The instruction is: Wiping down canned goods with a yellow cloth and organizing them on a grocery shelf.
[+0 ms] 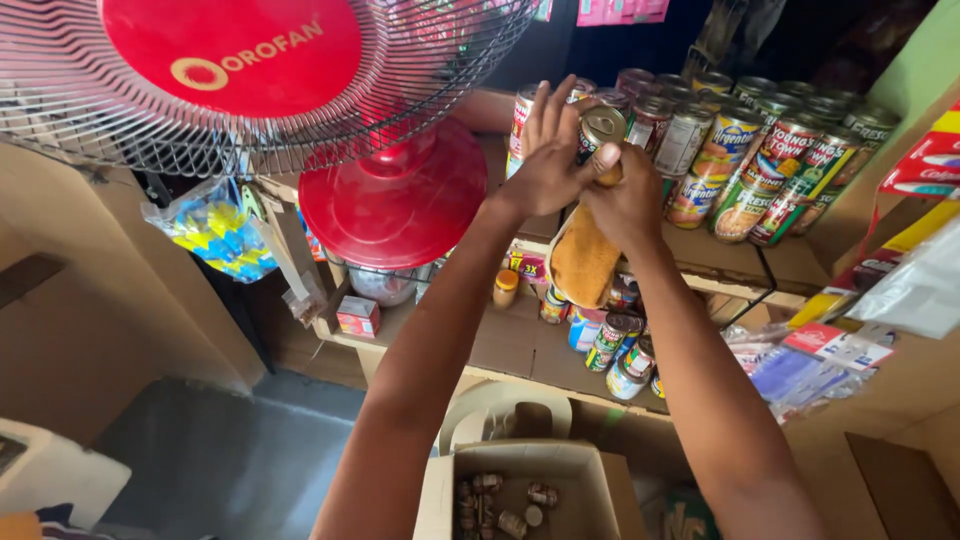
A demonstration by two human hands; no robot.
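Both bare hands were raised to the upper cardboard-lined shelf, meeting around a small round metal tin can with a ring-pull lid. The left hand cupped the can from its left side, thumb pressed toward the lid and fingers fanned upward, partly open rather than wrapped tight. The right hand was closed in a fist just below and to the right of the can, gripping the top of an orange-brown cloth that hung down from it over the shelf edge; whether this hand also pinched the can itself could not be told. The can was held tilted in the air in front of a packed block of tall labelled food tins in red, green and yellow wrappers, which stood upright on the upper shelf behind the hands. On the lower shelf, several smaller tins and jars stood near the hanging end of the cloth. A red plastic electric fan with a wire guard filled the upper left, its round red base resting at the shelf's left end. Below, between the forearms, an open brown cardboard box held a few small tins.
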